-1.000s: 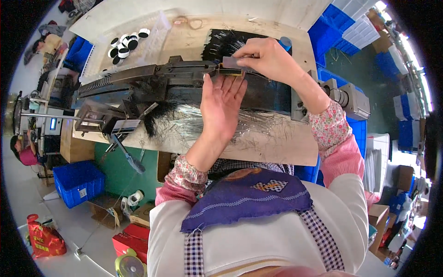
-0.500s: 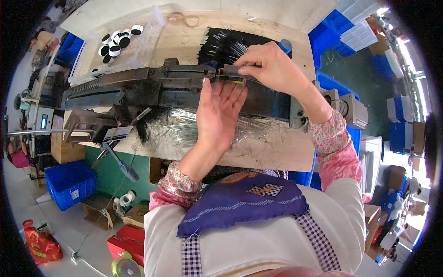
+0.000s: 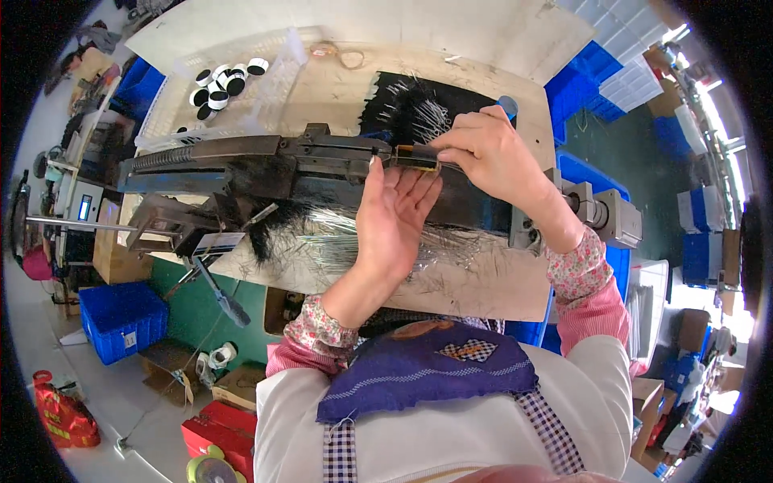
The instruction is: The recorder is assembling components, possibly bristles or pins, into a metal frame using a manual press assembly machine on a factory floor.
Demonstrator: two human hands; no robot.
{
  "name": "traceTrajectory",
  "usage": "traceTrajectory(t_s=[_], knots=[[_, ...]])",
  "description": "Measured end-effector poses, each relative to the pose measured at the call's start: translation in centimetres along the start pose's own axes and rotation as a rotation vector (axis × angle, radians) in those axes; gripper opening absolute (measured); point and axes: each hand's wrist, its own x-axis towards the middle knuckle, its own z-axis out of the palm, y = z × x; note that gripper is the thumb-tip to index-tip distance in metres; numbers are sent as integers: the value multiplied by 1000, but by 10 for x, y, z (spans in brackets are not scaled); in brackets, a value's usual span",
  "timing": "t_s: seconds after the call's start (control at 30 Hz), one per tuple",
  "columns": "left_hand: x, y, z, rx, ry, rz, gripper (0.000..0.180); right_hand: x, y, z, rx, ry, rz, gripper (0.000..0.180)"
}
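My left hand is open, palm up, its fingers stretched beneath a small dark block with yellow edges on the long metal machine. Its thumb points up beside the machine's rail. My right hand is closed in a pinch at the block's right end; what sits between thumb and finger is too small to make out. Thin silvery wires lie in a heap in front of the machine. Behind it, more wires and dark bristles rest on a black mat.
A clear plastic basket with several white-and-black round pieces stands at the back left. A hinged metal arm with a dark handle hangs off the front left. A motor juts out at the right, beside blue crates.
The whole view has shifted slightly, so the bench appears lower and further right. Both hands stay at the yellow-edged block, in nearly the same pose.
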Motion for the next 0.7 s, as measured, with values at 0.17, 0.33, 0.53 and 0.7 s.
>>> traceTrajectory(t_s=[0.17, 0.33, 0.53, 0.7], knots=[[0, -3, -4, -18, -87, 11, 55, -1, 3, 4, -16, -4, 7, 10], [4, -6, -10, -6, -114, 28, 55, 0, 6, -1, 13, 2, -22, 13], [5, -6, -5, -29, -72, 54, 55, -2, -34, -7, -98, 71, 202, 16], [3, -6, -9, -22, -66, 44, 49, 0, -46, 7, -317, -138, 125, 16]])
